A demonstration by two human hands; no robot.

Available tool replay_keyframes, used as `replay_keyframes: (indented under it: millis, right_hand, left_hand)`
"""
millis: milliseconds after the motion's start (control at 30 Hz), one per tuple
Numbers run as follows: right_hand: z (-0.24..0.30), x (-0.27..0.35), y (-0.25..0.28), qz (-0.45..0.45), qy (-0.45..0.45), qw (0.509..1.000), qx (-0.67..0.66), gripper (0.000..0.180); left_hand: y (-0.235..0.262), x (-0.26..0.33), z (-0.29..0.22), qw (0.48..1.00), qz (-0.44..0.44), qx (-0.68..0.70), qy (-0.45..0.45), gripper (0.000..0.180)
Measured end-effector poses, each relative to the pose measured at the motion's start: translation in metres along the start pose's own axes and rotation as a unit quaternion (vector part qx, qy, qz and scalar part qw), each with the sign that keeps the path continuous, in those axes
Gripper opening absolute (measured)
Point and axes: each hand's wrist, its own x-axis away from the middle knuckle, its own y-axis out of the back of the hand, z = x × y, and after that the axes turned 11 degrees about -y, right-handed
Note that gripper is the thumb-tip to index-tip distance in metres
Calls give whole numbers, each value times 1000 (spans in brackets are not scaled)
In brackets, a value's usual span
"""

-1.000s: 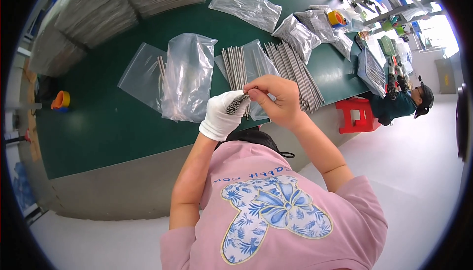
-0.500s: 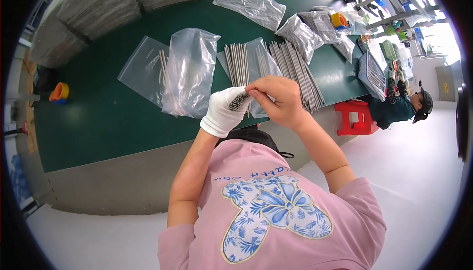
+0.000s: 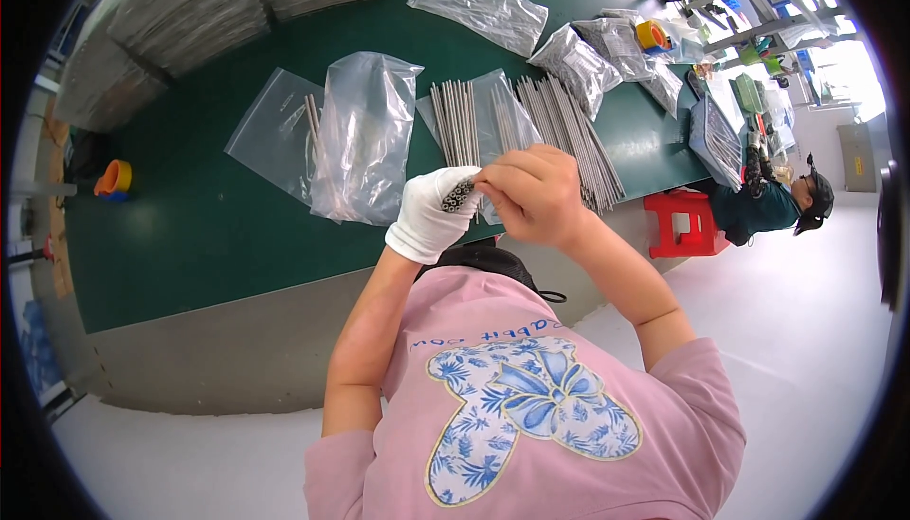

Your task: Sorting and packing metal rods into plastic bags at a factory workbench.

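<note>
My left hand (image 3: 428,215), in a white glove, is closed round a bundle of thin grey metal tubes (image 3: 457,199). Their hollow ends face up out of the fist. My bare right hand (image 3: 534,196) is closed, with thumb and forefinger pinched at the edge of those ends. Whatever sits between these fingertips is too small to tell. Beyond my hands, a row of metal tubes (image 3: 455,122) lies partly on a flat clear bag (image 3: 495,108). A wider pile of tubes (image 3: 569,136) lies to the right.
Left of the tubes lie clear plastic bags (image 3: 365,141), with a few tubes under one. Filled bags (image 3: 576,70) and a tape roll (image 3: 652,36) stand at the back right of the green table (image 3: 190,236). Wrapped stacks (image 3: 190,18) line the far left. A person (image 3: 773,202) works near a red stool (image 3: 684,224).
My right hand has turned slightly, its fingers more curled and the thumb a little lower at the tube ends. The left hand keeps its grip in the same place.
</note>
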Motion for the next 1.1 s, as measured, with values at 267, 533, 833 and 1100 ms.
replay_keyframes:
  millis: [267, 533, 833, 1100]
  right_hand:
    - [5, 1, 0, -8, 0, 1000, 23, 9]
    - [1, 2, -4, 2, -43, 999, -23, 7]
    - [1, 2, -7, -8, -29, 999, -17, 8]
    - [2, 1, -5, 4, -15, 1000, 11, 7]
  left_hand:
    - [0, 2, 0, 1000, -2, 1, 4, 21]
    - [3, 0, -5, 999, 20, 15, 40, 22]
    - [1, 2, 0, 1000, -2, 3, 0, 24]
    - [1, 3, 1, 1000, 6, 6, 4, 25]
